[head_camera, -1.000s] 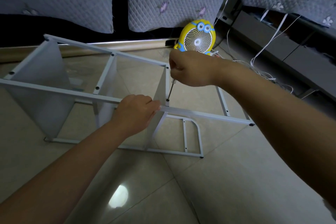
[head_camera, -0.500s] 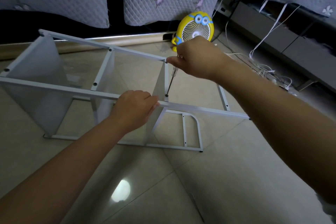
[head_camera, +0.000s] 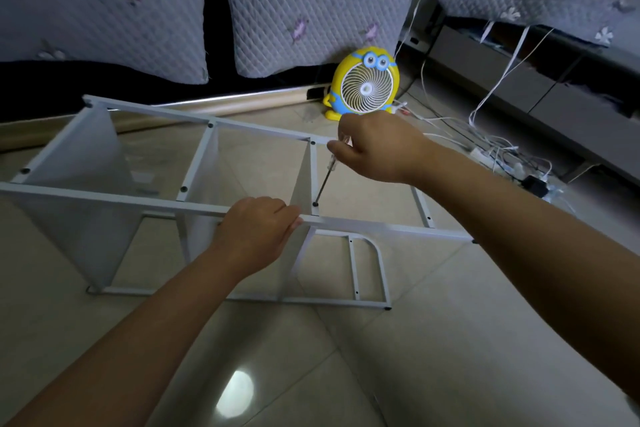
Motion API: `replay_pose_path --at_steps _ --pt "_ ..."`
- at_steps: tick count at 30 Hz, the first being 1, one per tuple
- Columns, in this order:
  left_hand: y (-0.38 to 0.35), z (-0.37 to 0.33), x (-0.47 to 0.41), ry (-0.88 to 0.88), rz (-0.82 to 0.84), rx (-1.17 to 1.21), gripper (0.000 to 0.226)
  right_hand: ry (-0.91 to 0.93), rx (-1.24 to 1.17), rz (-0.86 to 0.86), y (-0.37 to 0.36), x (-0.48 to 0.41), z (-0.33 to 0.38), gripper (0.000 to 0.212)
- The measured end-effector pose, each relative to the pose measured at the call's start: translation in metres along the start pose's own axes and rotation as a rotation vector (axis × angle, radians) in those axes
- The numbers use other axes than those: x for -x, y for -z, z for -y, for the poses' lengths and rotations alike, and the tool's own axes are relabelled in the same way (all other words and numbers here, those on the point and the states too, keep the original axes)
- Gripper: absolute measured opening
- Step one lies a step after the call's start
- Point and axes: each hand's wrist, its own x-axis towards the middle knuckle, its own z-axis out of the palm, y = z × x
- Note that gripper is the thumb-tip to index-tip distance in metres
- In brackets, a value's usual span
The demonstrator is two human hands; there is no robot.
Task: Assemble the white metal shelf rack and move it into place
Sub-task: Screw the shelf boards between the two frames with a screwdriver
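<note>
Rack (head_camera: 104,197) lies on its side on floor (head_camera: 450,340), frame and 3 panels mostly joined. L hand (head_camera: 256,232) curls round near rail. R hand (head_camera: 377,149), just beyond, grips screwdriver (head_camera: 323,184), tip on screw (head_camera: 315,204) beside L fingertips. Prob. to do: finish screws, stand it up, move it.

Matt white metal rack (head_camera: 104,193), glossy floor tiles (head_camera: 450,340)

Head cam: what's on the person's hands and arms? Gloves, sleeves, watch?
Nothing worn that shows. Left hand and right hand are bare: no gloves, rings or watch. Left forearm and right forearm are bare to the frame edge; no sleeve clearly in view.
</note>
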Motion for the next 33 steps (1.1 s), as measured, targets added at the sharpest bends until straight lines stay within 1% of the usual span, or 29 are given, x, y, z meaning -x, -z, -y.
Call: replay_pose_path --at_steps 2,5,7,11,13,15,17,19,20,22,24,27,28,30,31,32,33 --pt "0.000 0.000 -0.001 -0.003 -0.017 -0.008 0.069 0.088 -0.095 0.033 0.000 0.000 -0.004 0.031" --pt "0.001 0.000 -0.001 0.002 -0.016 0.009 0.068 0.100 -0.166 -0.016 -0.003 0.001 -0.002 0.031" --pt "0.001 -0.001 -0.002 0.008 -0.010 0.017 0.069 0.035 -0.182 -0.079 -0.010 0.002 0.003 0.032" --pt "0.002 -0.003 -0.001 0.007 0.017 0.021 0.068 -0.248 -0.203 -0.136 -0.017 0.004 0.013 0.045" --pt "0.002 -0.003 -0.001 0.009 0.042 0.025 0.067 -0.303 -0.215 -0.175 -0.019 0.004 0.018 0.045" --pt "0.003 -0.003 -0.001 0.013 0.051 0.022 0.066 -0.312 -0.214 -0.210 -0.020 0.005 0.026 0.039" --pt "0.007 -0.005 -0.003 0.019 0.077 -0.010 0.053 -0.338 -0.219 -0.214 -0.021 0.007 0.032 0.041" --pt "0.010 -0.008 -0.004 0.036 0.104 -0.047 0.030 -0.402 -0.247 -0.215 -0.022 0.007 0.033 0.045" --pt "0.011 -0.008 -0.005 0.041 0.112 -0.058 0.025 -0.436 -0.274 -0.217 -0.021 0.006 0.032 0.046" --pt "0.012 -0.008 -0.005 0.044 0.121 -0.051 0.032 -0.481 -0.323 -0.214 -0.022 0.004 0.030 0.048" --pt "0.012 -0.008 -0.005 0.039 0.110 -0.027 0.038 -0.469 -0.325 -0.200 -0.020 0.005 0.030 0.048" --pt "0.012 -0.007 -0.004 0.040 0.131 -0.030 0.032 -0.374 -0.292 -0.190 -0.015 0.008 0.033 0.048" --pt "0.013 -0.007 -0.004 0.046 0.147 -0.036 0.034 -0.341 -0.277 -0.204 -0.012 0.011 0.031 0.046" --pt "0.014 -0.005 -0.004 0.066 0.160 -0.024 0.040 -0.283 -0.260 -0.317 -0.002 0.026 0.021 0.040" --pt "0.015 -0.006 -0.004 0.080 0.158 -0.014 0.040 -0.253 -0.295 -0.390 0.001 0.041 0.012 0.038" --pt "0.015 -0.007 -0.005 0.094 0.151 -0.013 0.039 -0.227 -0.371 -0.444 0.002 0.060 0.003 0.035" --pt "0.016 -0.011 -0.005 0.094 0.128 -0.030 0.038 -0.213 -0.451 -0.453 0.000 0.083 -0.007 0.033"
